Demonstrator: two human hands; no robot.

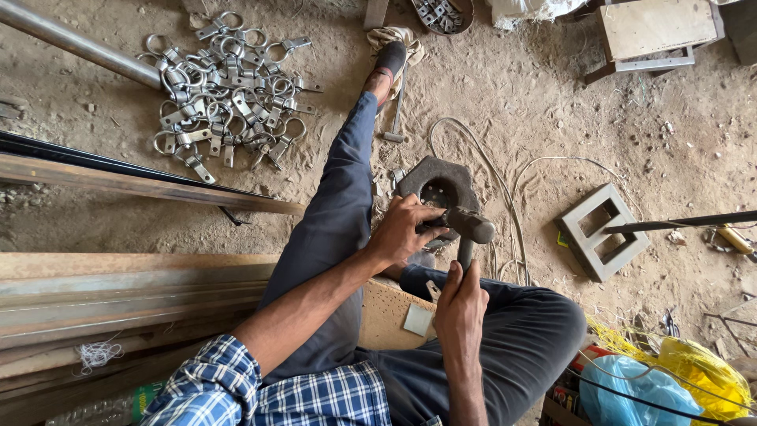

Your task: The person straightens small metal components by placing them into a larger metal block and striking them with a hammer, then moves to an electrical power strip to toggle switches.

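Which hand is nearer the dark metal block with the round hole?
Left. The left hand rests against the block; the right hand grips the hammer handle below it.

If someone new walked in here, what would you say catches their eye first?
Probably the hammer at centre, its handle gripped by the right hand while the left hand steadies something against the dark metal block on the dirt floor. Next, the shiny heap of metal ring clamps at upper left, beside a steel pipe.
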